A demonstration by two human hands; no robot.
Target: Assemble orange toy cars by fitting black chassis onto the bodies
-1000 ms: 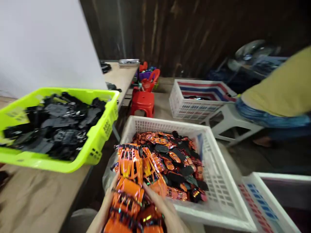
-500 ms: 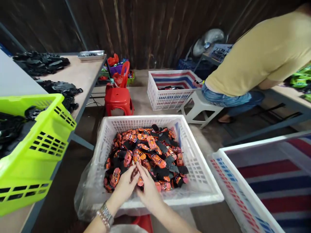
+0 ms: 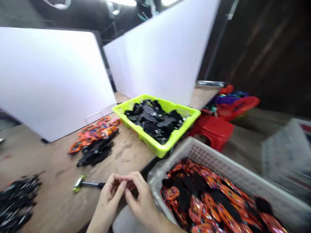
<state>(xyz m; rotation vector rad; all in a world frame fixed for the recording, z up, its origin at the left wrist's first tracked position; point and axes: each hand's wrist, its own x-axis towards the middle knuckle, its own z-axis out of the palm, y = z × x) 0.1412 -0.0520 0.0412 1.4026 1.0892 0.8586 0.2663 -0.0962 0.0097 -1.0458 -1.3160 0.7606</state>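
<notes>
Where the left hand (image 3: 108,197) and right hand (image 3: 140,196) meet at the lower centre of the frame, fingers curled and tips together, I can't tell whether anything is pinched between them. Just left of them a hammer (image 3: 89,184) lies on the table (image 3: 131,152), handle towards them. Orange cars (image 3: 230,195) lie heaped in the crate (image 3: 216,164) at lower right, and black parts (image 3: 155,119) fill the bin (image 3: 159,152) near the middle.

The toy cars (image 3: 196,207) are glossy orange and black, their crate (image 3: 218,164) white with a lattice pattern. The basket (image 3: 160,152) is yellow-green, its parts (image 3: 155,116) black and grey. The desk (image 3: 55,168) is tan, the hammer head (image 3: 78,184) yellow-green, the stool (image 3: 215,129) red, the boards (image 3: 53,81) white.
</notes>
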